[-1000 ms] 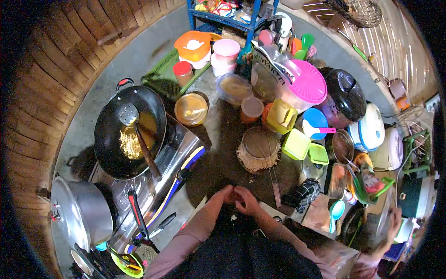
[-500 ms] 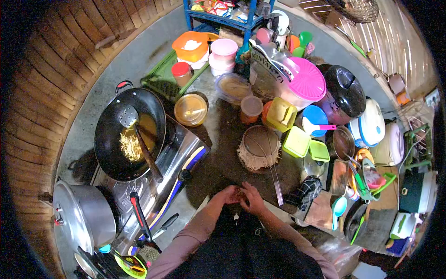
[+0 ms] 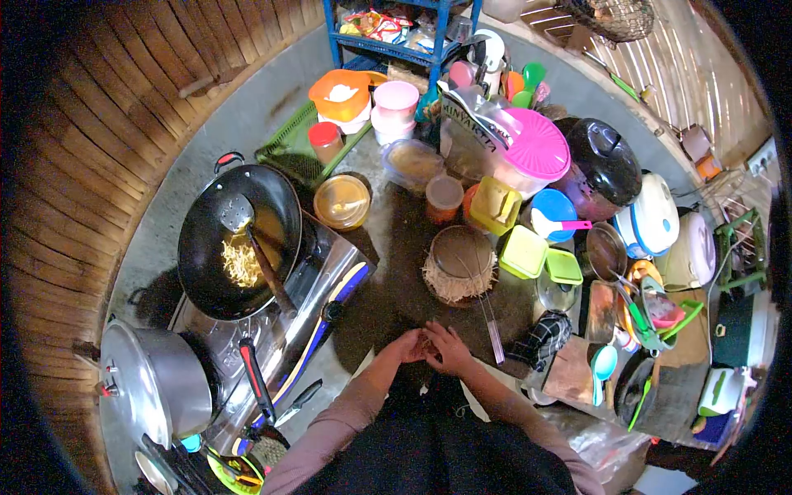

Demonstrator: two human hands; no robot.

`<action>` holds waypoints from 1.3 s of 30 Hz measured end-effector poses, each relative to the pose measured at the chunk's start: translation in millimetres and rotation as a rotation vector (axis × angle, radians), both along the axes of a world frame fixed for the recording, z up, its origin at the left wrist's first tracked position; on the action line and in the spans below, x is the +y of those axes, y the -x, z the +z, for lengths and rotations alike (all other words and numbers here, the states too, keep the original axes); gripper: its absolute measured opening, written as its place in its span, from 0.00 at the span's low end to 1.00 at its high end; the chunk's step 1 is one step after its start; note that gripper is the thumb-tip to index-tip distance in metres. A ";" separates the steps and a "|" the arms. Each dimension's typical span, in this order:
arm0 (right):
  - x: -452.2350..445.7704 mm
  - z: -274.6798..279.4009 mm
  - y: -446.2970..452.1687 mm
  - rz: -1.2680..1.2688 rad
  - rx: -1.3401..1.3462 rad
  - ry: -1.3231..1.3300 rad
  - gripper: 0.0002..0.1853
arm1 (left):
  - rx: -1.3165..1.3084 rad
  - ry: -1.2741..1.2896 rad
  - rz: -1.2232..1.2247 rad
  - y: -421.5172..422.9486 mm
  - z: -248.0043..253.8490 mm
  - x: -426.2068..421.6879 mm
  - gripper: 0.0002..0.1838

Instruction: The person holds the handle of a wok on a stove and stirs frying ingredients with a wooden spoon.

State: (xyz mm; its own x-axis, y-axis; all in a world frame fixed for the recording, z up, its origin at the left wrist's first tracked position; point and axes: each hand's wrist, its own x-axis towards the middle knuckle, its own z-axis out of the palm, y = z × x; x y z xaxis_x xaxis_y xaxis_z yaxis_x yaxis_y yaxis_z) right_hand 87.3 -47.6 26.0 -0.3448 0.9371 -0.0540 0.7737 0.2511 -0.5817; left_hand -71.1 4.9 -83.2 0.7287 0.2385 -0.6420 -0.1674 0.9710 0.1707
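My left hand point(image 3: 406, 346) and my right hand point(image 3: 445, 348) meet in front of my dark clothing, fingers bent and touching; whatever they may hold is too small to make out. Just beyond them, a round sieve point(image 3: 462, 252) rests over a container of pale shreds point(image 3: 452, 289), its handle pointing toward me. To the left, a black wok point(image 3: 202, 239) sits on a stove point(image 3: 309, 285), with pale strips point(image 3: 242, 262) in oil and a slotted spatula point(image 3: 237, 213) leaning across it.
A large metal pot point(image 3: 157, 379) stands at the lower left. Lidded tubs, a pink-lidded container point(image 3: 536, 144) and a black pot point(image 3: 606, 165) line the back and right. A checkered cloth point(image 3: 542, 337), a cutting board point(image 3: 571, 367) and a turquoise spoon point(image 3: 604, 363) lie to the right.
Another person's hand and sleeve at the lower right, seen a second ago, are gone. My hands stay together, their fingers shifting slightly. The view has shifted a little.
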 end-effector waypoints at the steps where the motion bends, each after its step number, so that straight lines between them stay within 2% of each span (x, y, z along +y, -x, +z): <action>1: -5.1 1.1 -1.8 0.079 0.126 0.110 0.33 | 0.024 0.028 0.012 2.7 0.4 -1.0 0.20; 2: -8.5 2.1 -4.4 0.159 0.250 0.219 0.33 | 0.047 0.055 0.024 4.0 0.9 -1.0 0.20; 3: -10.0 1.9 -7.6 0.159 0.248 0.213 0.33 | 0.045 0.049 0.024 4.7 0.2 -0.3 0.20; 5: -12.5 -0.3 -11.3 0.017 0.315 0.034 0.34 | 0.152 0.057 0.041 7.0 -1.9 0.3 0.19; 6: -10.8 0.5 -10.5 0.018 0.316 0.030 0.34 | 0.152 0.054 0.041 7.0 7.5 0.7 0.19; 8: -7.2 2.6 -9.2 -0.296 -0.027 -0.136 0.34 | 0.126 0.033 0.056 3.6 34.0 0.4 0.16; 9: -8.9 3.5 -5.8 -0.320 -0.094 -0.127 0.35 | 0.124 0.030 0.053 3.7 24.5 -0.5 0.16; 11: -17.3 6.5 5.7 -0.268 -0.113 -0.113 0.34 | -0.074 0.017 0.071 6.0 -12.1 -3.7 0.15; 12: -22.7 6.5 10.5 -0.213 -0.131 -0.097 0.34 | -0.076 0.015 0.069 2.9 -1.1 -3.8 0.15; 13: -28.2 2.5 13.3 -0.217 -0.134 -0.099 0.34 | 0.063 0.013 0.074 -3.8 19.3 -3.4 0.15; 14: -33.9 -4.7 14.8 -0.131 0.012 -0.104 0.34 | 0.201 0.010 0.080 -8.5 32.8 -4.5 0.15; 15: -36.6 -8.3 16.0 -0.043 0.158 -0.111 0.33 | 0.198 0.008 0.079 -6.0 16.1 -4.9 0.15; 17: -29.5 1.5 17.7 -0.108 0.187 -0.030 0.33 | -0.382 0.015 0.039 3.8 -39.9 -4.1 0.15; 18: -23.0 7.3 17.6 -0.174 0.218 0.054 0.32 | -0.383 0.011 0.041 1.5 -18.7 -5.0 0.15; 20: -4.4 16.8 18.2 -0.217 0.134 -0.058 0.32 | 0.289 0.014 0.067 -2.6 52.6 -7.1 0.15; 21: -0.8 19.5 19.6 -0.263 0.048 -0.167 0.31 | 0.292 0.010 0.070 1.4 51.2 -9.0 0.15; 22: -1.8 19.9 21.9 -0.260 0.051 -0.173 0.31 | 0.201 -0.018 0.096 7.0 44.5 -10.7 0.15; 23: -2.0 20.8 24.5 -0.253 -0.066 -0.150 0.31 | 0.111 -0.048 0.124 12.2 38.5 -12.0 0.15; 24: -1.5 21.1 27.6 -0.245 -0.183 -0.128 0.31 | 0.113 -0.056 0.130 14.6 31.5 -13.2 0.15; 25: -6.5 16.8 29.3 -0.239 -0.179 -0.138 0.31 | 0.180 -0.086 0.135 15.1 25.5 -14.3 0.14; 27: -27.3 9.1 31.3 -0.077 -0.078 -0.096 0.30 | 0.244 -0.123 0.144 20.2 17.0 -17.0 0.14; 28: -35.1 9.0 33.3 -0.075 -0.081 -0.101 0.30 | 0.262 -0.123 0.133 22.3 15.5 -20.0 0.14; 30: -50.4 9.5 33.7 -0.103 0.434 0.035 0.28 | 0.274 -0.125 0.119 23.1 19.4 -25.3 0.15; 31: -55.8 9.7 32.7 -0.103 0.430 0.032 0.28 | 0.144 -0.095 0.098 24.1 25.2 -29.0 0.16; 32: -61.1 9.8 31.4 -0.245 0.394 -0.064 0.26 | 0.016 -0.065 0.076 25.4 31.4 -34.5 0.18; 33: -66.4 9.9 30.7 -0.391 0.358 -0.162 0.24 | 0.200 -0.621 -0.128 20.7 45.1 -43.9 0.22; 34: -72.7 0.0 27.2 -0.398 0.360 -0.169 0.24 | 0.198 -0.628 -0.136 15.2 49.6 -48.0 0.22; 36: -81.8 -25.3 16.7 -0.735 0.612 0.015 0.21 | -0.030 -0.153 0.221 4.3 58.9 -55.5 0.22; 37: -80.2 -32.8 11.1 -0.836 0.945 0.278 0.20 | -0.004 -0.146 0.234 0.3 73.7 -59.3 0.22; 38: -84.4 -40.1 6.7 -0.852 0.950 0.269 0.20 | -0.005 -0.147 0.215 -6.9 88.7 -64.2 0.22; 39: -86.0 -36.4 2.8 -0.911 1.368 0.540 0.20 | 0.028 -0.316 0.220 -16.3 97.9 -69.7 0.21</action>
